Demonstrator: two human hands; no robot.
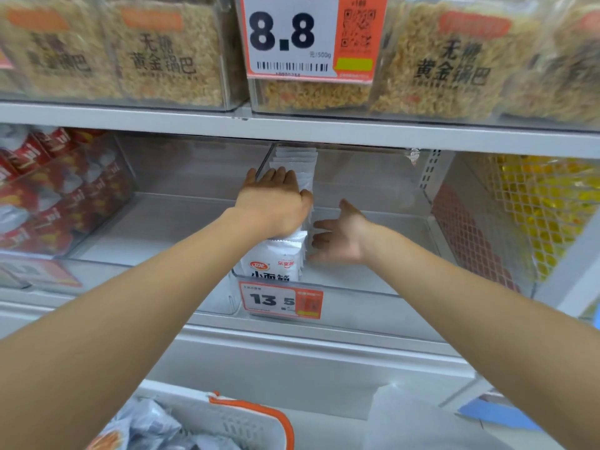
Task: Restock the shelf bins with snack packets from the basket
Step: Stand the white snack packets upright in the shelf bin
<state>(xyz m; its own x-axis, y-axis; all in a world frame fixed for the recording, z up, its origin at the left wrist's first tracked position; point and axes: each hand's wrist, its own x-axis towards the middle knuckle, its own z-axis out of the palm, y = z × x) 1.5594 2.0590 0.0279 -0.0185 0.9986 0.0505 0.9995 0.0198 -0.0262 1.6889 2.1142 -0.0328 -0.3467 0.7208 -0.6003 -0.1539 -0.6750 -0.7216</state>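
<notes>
The left hand (276, 203) lies flat on top of a row of white snack packets (279, 254). Its fingers are straight. It presses down and grips nothing. The right hand (341, 237) is open too, with its palm turned toward the row, just to the right of it. Its fingertips look like they touch the side of the packets, but the picture is a bit blurry there, so I cannot be sure. The packets stand on edge under the left hand, in a line along the left wall of the clear bin (373, 289).

What could go wrong? Past the right hand the bin is bare, so nothing but that hand props the row up on that side. If the right hand pulls away fast, the thin packets could tip to the right and slide flat. If the left hand pushes down too hard, they could bend or squirt out sideways. The basket (233, 423) sits low, below both arms. Reaching down to it means leaving the row alone, and that is when it may fall.
</notes>
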